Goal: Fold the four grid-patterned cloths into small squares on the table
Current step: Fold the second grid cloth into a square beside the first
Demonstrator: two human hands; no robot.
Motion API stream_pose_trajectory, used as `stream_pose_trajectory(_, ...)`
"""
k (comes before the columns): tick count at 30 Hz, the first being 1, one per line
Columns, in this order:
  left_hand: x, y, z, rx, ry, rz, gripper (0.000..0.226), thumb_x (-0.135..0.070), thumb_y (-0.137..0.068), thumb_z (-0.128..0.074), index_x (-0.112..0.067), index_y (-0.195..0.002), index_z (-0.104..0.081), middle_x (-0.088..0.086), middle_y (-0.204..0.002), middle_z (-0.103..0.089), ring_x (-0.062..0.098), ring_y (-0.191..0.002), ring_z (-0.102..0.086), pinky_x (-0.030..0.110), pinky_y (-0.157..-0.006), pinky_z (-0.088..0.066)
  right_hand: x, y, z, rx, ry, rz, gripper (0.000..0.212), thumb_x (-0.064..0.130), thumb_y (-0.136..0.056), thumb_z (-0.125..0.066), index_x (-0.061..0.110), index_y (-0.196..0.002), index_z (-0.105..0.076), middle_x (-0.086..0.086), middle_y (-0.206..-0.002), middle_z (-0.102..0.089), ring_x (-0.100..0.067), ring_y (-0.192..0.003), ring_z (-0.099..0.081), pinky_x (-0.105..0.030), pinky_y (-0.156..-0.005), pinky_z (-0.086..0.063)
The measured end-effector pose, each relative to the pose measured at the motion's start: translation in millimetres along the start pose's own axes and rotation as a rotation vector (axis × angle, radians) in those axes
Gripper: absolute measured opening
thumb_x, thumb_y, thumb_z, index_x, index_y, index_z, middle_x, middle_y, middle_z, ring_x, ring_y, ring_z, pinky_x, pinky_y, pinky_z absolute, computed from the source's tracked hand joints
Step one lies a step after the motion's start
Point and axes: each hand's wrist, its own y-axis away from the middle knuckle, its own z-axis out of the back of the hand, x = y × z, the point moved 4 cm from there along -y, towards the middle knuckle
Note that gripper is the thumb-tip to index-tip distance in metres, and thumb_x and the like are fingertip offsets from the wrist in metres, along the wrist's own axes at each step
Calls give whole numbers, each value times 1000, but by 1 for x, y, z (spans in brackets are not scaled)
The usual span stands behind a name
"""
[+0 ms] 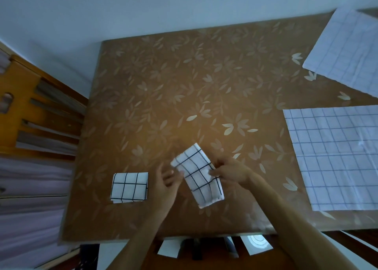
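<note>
The half-folded cloth (198,174) is a narrow tilted strip between both hands, over the near middle of the table (184,75). Just to its left lies the folded cloth (129,187), already a small square. So I judge that one of four is done and the second is in work. Two are left: the near flat cloth (335,157) and the far flat cloth (345,49), both spread out at the right side. The right hand (231,171) pinches the strip's right edge with curled fingers. The left hand (166,185) is at the strip's left edge. It is blurred, so I cannot tell if it grips or only touches.
</note>
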Motion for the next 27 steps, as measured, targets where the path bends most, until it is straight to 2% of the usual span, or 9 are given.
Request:
stream_pose_trajectory(2, 3, -3, 1, 137, 202, 148, 76, -57, -69, -77, -26, -134, -52, 2, -124, -70, 18, -107, -70, 43, -90, -59, -13, 11, -1, 44, -302, -5, 7, 2, -93, -62, 5, -97, -67, -7, -95, -72, -15, -85, -71, -24, -72, -57)
stream_pose_trajectory(3, 2, -2, 0, 220, 240, 187, 69, -52, -70, -77, -22, -130, -58, 3, -123, -71, 22, -108, -70, 47, -94, -57, -21, 12, -1, 53, -413, -14, 16, 0, -93, -62, 2, -109, -67, -10, -106, -74, -21, -97, -72, -32, -83, -59)
stream_pose_trajectory(5, 1, 1, -4, 344, 236, 226, 57, -43, -75, -78, -20, -125, -64, 2, -121, -73, 25, -111, -69, 50, -99, -54, -31, 17, -2, 76, -548, -19, 28, -2, -94, -61, -1, -121, -64, -16, -120, -71, -30, -113, -68, -46, -100, -54)
stream_pose_trajectory(7, -2, 3, -8, 374, 227, 240, 49, -34, -78, -79, -18, -122, -66, 5, -119, -74, 26, -110, -70, 51, -98, -54, -39, 20, -3, 99, -638, -9, 33, -4, -93, -60, -1, -126, -61, -22, -126, -66, -37, -119, -63, -53, -105, -48)
stream_pose_trajectory(12, -12, 4, -11, 363, 171, 205, 29, -20, -83, -76, -11, -111, -73, 8, -112, -75, 26, -105, -72, 49, -93, -57, -47, 28, -1, 66, -631, 5, 32, 5, -93, -64, 5, -126, -65, -21, -125, -68, -32, -114, -66, -57, -106, -45)
stream_pose_trajectory(15, -17, 5, -10, 356, 96, 191, 18, -21, -89, -73, -14, -106, -73, 6, -110, -76, 25, -103, -72, 44, -92, -58, -41, 36, 4, 18, -497, 30, 27, 12, -97, -62, 10, -123, -67, -12, -114, -74, -29, -104, -72, -46, -94, -57)
stream_pose_trajectory(21, -24, 4, -5, 392, 2, 133, 21, -29, -87, -75, -18, -105, -76, 6, -107, -76, 31, -102, -71, 53, -96, -55, -37, 45, 12, -57, -430, 105, 26, 6, -94, -65, 11, -118, -71, -6, -106, -78, -25, -96, -75, -35, -81, -62)
stream_pose_trajectory(24, -27, 5, -5, 352, 76, 135, 25, -18, -88, -73, -19, -113, -71, 7, -106, -77, 31, -96, -73, 51, -90, -58, -35, 45, 11, -25, -525, 163, 27, 0, -95, -61, 9, -118, -72, -11, -113, -75, -27, -103, -73, -35, -85, -60)
stream_pose_trajectory(27, -31, 6, -7, 319, 144, 141, 19, -8, -91, -67, -16, -107, -73, 10, -106, -75, 30, -92, -73, 43, -77, -61, -41, 41, 10, -77, -598, 157, 24, -6, -94, -58, 7, -98, -78, -27, -109, -71, -33, -98, -68, -47, -92, -53)
